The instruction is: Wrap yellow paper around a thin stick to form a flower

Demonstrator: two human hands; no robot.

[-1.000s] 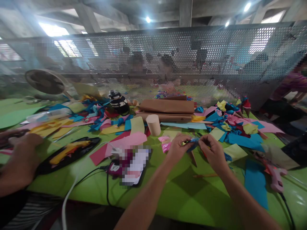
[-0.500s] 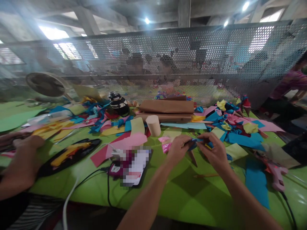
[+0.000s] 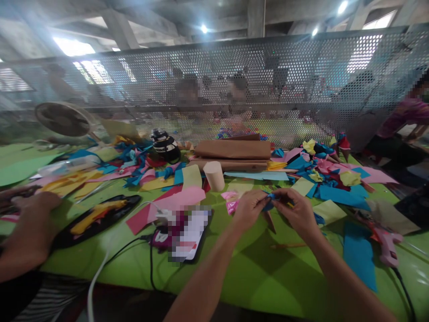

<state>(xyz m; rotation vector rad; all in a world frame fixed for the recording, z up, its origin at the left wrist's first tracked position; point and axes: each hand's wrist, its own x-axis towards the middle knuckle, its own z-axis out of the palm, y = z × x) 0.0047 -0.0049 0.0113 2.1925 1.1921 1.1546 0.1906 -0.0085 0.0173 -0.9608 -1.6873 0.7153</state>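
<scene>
My left hand (image 3: 250, 209) pinches a small crumpled piece of blue paper (image 3: 269, 203) with its fingertips. From the other side my right hand (image 3: 295, 208) grips the same blue paper, thumb and fingers drawn together. Below the blue paper a brown paper cone (image 3: 269, 222) points downward, partly hidden by my left hand; it seems joined to the blue piece. A thin brown stick (image 3: 288, 245) lies on the green table (image 3: 254, 281) beneath my hands. Left of my hands is a small pink plastic packet (image 3: 231, 203), and behind it stands a cream cylinder (image 3: 214, 176).
A pink glue gun (image 3: 385, 246) with a black cord lies at the right beside blue paper (image 3: 359, 255). A phone (image 3: 196, 235) and a power strip (image 3: 164, 237) with cables sit left of centre. A co-worker's arm (image 3: 30, 228) reaches in at far left. Folded brown paper (image 3: 233, 150) lies behind.
My fingers have shifted slightly around the blue paper, and my right hand has moved a little left, closer to my left hand. Objects on the table stay where they were.
</scene>
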